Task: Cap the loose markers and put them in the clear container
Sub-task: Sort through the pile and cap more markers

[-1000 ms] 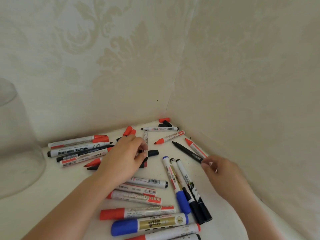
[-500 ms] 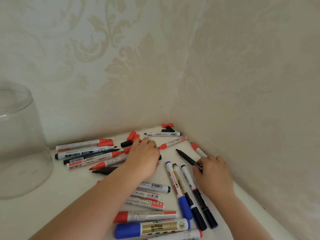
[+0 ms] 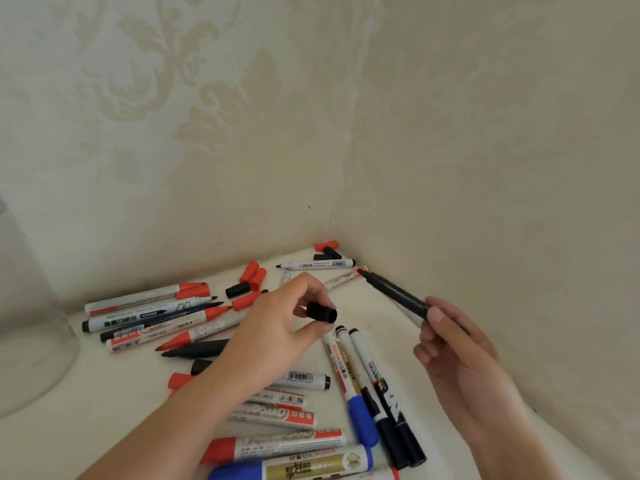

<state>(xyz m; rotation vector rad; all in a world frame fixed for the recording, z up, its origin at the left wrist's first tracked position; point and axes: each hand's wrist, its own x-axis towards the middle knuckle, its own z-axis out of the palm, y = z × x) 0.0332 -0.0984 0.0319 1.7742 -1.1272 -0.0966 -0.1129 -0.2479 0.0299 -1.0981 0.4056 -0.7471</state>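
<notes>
Fingertips of left hand (image 3: pixel 277 327) pinching small black cap (image 3: pixel 322 311), open mouth facing right; right hand (image 3: pixel 450 344) gripping thin black marker (image 3: pixel 394 294) by rear barrel, tip aimed up-left, well apart from cap. Light, stiff, slick plastic, probably: best held mid-barrel for seating. Clear container (image 3: pixel 31 341) at far left edge.
</notes>
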